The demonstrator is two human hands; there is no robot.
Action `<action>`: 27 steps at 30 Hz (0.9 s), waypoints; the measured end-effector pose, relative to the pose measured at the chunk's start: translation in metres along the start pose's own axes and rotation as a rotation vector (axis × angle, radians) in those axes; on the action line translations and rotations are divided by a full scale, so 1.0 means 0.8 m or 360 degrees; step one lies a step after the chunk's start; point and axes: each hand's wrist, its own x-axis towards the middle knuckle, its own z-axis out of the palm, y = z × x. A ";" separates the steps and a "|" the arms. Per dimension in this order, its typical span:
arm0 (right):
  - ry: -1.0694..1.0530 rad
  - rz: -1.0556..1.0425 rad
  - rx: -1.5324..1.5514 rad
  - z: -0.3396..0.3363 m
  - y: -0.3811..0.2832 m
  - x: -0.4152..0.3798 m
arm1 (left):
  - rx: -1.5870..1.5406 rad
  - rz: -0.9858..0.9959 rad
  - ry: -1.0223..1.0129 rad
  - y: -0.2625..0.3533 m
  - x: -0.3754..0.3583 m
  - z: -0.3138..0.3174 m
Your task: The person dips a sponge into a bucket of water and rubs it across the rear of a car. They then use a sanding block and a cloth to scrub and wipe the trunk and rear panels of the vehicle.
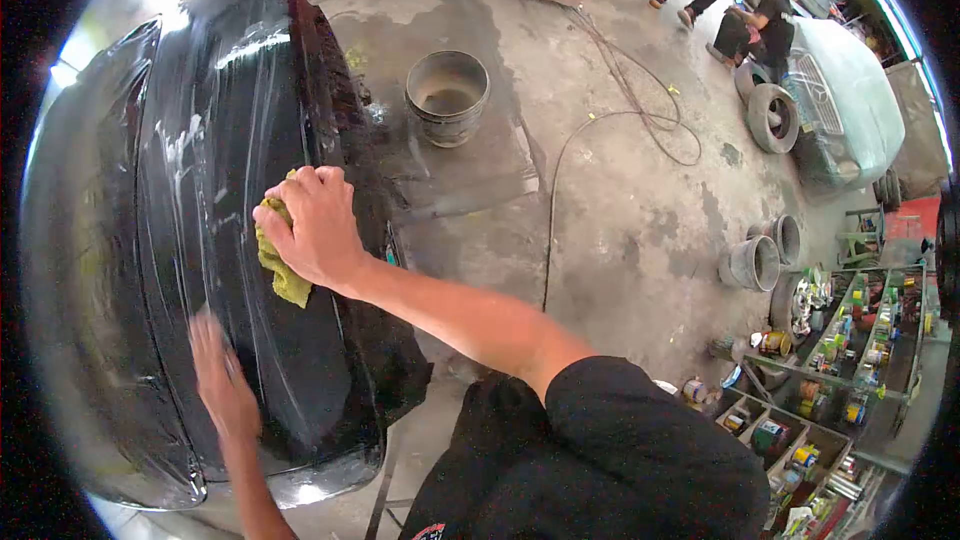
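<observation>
A glossy black car body panel (270,340) with wet streaks fills the left side of the view. My right hand (320,225) is closed around a crumpled yellow-green cloth (290,285), which lies against the panel near its right side. Lower down and to the left, my left hand (222,380) is over the same panel, somewhat blurred, with its fingers stretched out and nothing held in them. Pale wet smears run lengthwise along the black surface around both hands.
A bucket (447,105) stands on the stained concrete right of the car. A hose (553,200) curls over the floor. At right are more buckets (750,265), shelving with cans (810,420), loose tires (772,118), a covered car (850,100) and two people (765,25).
</observation>
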 end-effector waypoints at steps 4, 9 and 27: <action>-0.0048 0.0044 0.0039 0.000 0.003 0.000 | 0.0031 -0.0121 -0.0028 -0.019 -0.029 0.003; -0.0026 0.0037 0.0045 0.000 0.003 0.001 | 0.0115 0.0028 0.0042 -0.113 0.231 0.062; -0.0016 -0.0038 0.0048 0.004 0.001 0.001 | 0.0082 -0.0065 0.0125 -0.102 0.179 0.052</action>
